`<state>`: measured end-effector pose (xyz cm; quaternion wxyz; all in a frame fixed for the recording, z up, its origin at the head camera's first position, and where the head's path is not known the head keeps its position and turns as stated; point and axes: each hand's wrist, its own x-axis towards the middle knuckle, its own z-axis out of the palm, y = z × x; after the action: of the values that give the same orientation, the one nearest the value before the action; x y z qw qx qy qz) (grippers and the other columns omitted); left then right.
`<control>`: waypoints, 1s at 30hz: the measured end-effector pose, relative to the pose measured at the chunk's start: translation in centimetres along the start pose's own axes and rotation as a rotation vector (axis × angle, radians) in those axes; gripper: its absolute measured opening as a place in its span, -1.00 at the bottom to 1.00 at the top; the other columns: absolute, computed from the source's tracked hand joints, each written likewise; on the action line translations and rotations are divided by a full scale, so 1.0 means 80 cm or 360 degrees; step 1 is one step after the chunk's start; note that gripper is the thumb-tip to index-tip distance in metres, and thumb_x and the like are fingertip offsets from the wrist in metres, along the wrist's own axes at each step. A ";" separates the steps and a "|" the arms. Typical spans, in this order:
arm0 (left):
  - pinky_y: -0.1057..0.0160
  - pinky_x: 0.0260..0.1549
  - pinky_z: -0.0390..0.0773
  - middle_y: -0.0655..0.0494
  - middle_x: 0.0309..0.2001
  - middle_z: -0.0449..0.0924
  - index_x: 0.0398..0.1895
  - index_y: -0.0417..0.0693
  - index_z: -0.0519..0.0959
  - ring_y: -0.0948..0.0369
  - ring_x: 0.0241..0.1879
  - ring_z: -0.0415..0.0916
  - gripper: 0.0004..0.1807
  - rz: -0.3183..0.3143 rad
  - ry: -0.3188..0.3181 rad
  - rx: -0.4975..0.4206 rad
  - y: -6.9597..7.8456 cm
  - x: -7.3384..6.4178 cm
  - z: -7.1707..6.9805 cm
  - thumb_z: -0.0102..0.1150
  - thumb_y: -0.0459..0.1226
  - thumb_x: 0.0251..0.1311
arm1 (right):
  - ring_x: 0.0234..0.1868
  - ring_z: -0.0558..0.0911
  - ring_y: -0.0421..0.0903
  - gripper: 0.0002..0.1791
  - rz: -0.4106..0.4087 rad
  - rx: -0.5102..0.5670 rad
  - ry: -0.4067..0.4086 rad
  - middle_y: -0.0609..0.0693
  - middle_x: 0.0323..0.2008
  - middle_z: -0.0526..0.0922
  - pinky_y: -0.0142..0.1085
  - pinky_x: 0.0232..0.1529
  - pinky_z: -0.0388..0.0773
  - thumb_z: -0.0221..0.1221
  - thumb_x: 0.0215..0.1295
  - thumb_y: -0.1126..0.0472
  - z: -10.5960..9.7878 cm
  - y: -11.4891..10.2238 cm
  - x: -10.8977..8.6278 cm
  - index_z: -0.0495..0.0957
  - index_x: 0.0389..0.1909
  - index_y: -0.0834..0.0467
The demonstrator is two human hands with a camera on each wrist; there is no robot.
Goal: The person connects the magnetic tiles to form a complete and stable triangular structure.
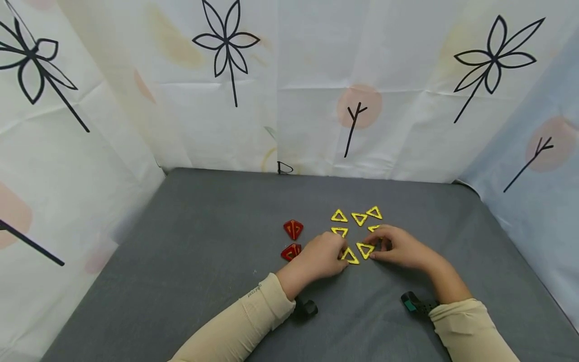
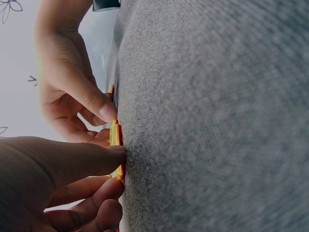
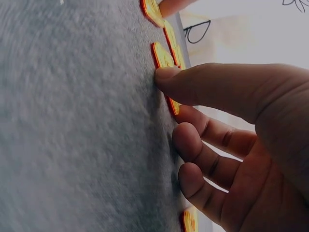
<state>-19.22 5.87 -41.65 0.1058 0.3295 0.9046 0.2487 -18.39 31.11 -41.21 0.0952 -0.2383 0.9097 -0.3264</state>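
1. Left hand (image 1: 320, 255): thumb and fingers pinch the near-left triangle (image 1: 355, 256), yellow, with an open centre.
2. Right hand (image 1: 402, 247): thumb and forefinger pinch the near-right triangle (image 1: 364, 245), also yellow; remaining fingers loosely bent.
3. Hands are apart, the two pinched triangles lying side by side between them. Whether these two touch: cannot tell.
4. Beyond the left hand: one triangle partly hidden by it, and a far triangle (image 1: 339, 219) farther off.
5. Beyond the right hand: one triangle partly covered by its fingers. Farther off, two more triangles (image 1: 359, 215) lie near each other.
6. Left of the left hand: two red pieces (image 1: 293, 229), the nearer partly hidden by that hand.
7. Below both hands: grey table (image 1: 217, 251). Beyond them: printed cloth (image 1: 312, 130).
8. Both forearms: beige sleeves (image 1: 244, 322).
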 end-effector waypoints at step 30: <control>0.35 -0.54 0.38 0.21 -0.52 0.51 -0.13 -0.07 0.77 0.32 -0.58 0.39 -0.80 0.0006 0.0019 -0.0095 -0.007 0.004 -0.002 0.42 -0.14 0.34 | -0.36 0.60 -0.24 -0.70 -0.0037 0.0202 -0.0063 0.06 -0.14 0.78 -0.31 -0.33 0.58 0.36 0.43 0.25 0.000 -0.016 0.005 0.72 0.11 0.26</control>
<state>-19.82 5.62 -41.80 0.1096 0.3264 0.8968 0.2777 -18.29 30.08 -40.40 0.1243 -0.2489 0.8823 -0.3797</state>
